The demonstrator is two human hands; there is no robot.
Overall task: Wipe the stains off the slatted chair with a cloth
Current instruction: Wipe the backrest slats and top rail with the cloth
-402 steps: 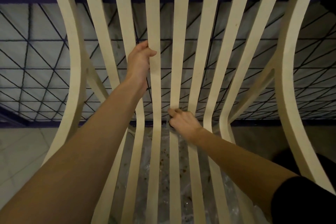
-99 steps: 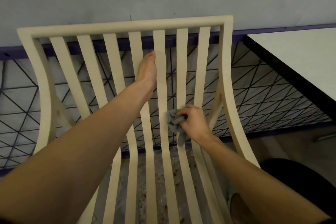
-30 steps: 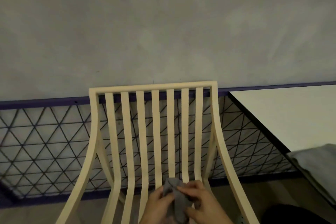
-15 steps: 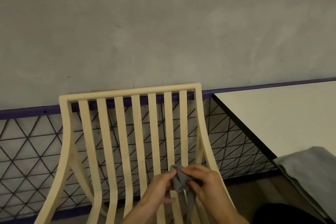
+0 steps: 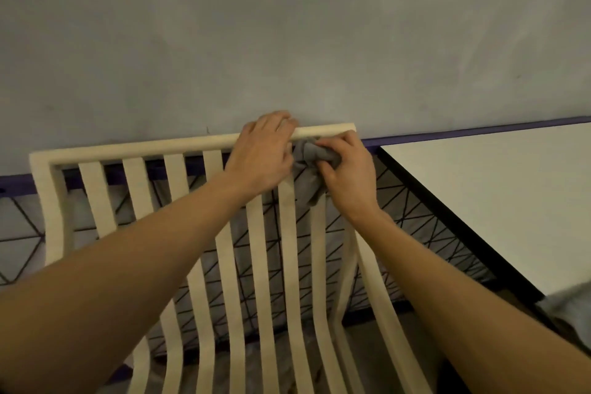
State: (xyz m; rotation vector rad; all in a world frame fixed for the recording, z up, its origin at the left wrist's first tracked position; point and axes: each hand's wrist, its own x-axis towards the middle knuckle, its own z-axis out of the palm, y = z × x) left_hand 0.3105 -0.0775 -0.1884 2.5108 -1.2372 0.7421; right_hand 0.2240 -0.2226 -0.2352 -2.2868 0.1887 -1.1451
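- The cream-coloured slatted wooden chair (image 5: 289, 265) stands against a grey wall (image 5: 287, 25), its curved back facing the person, with a white table with a dark edge (image 5: 499, 201) just to its right.
- The left hand (image 5: 262, 153) rests on the top rail (image 5: 144, 147), fingers (image 5: 281, 120) curled over its far edge, steadying the chair.
- The right hand (image 5: 347, 169) has its fingers pinched around a bunched grey cloth (image 5: 311, 163), pressed at the top of the slats nearest the right, just under the rail.
- The step in hand looks like wiping those upper slats. To do it well, wrap the cloth around one slat, press firmly, and draw it down its length while the left hand braces.
- No stains are clear here; darker specks low on the seat probably need attention.
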